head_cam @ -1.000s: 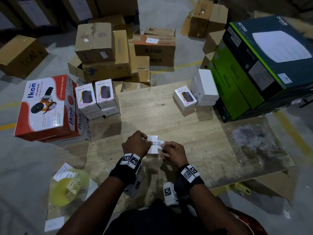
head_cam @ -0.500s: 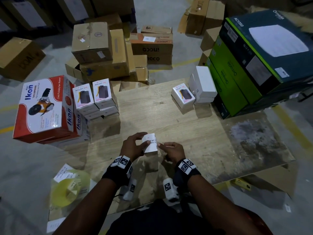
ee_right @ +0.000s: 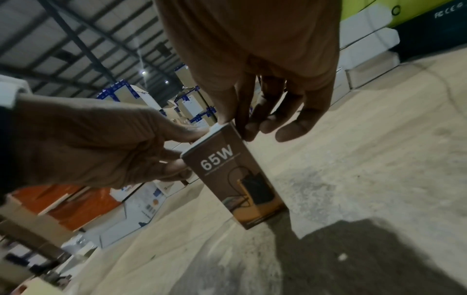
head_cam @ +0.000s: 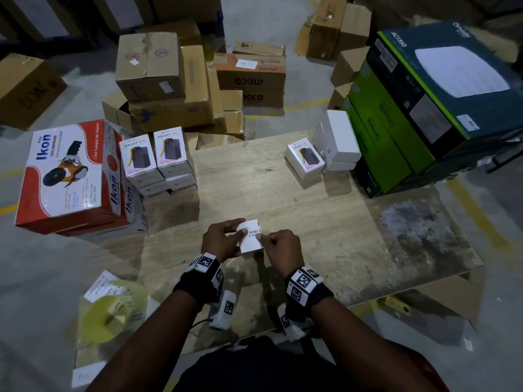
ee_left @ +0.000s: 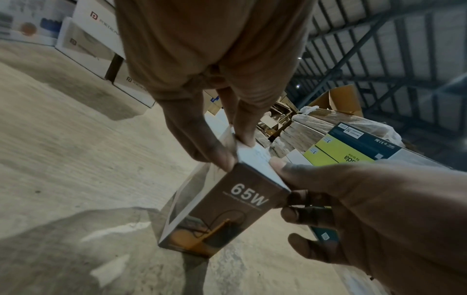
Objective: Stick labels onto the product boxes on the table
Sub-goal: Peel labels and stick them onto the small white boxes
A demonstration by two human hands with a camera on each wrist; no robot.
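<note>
Both hands [head_cam: 223, 240] [head_cam: 281, 244] pinching an upright "65W" box [ee_right: 235, 177], "DO NOT" label [head_cam: 252, 232] on top.

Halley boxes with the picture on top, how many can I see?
3: two side by side on the left stack, one lying far right. Plainer boxes underneath may be more.
</note>
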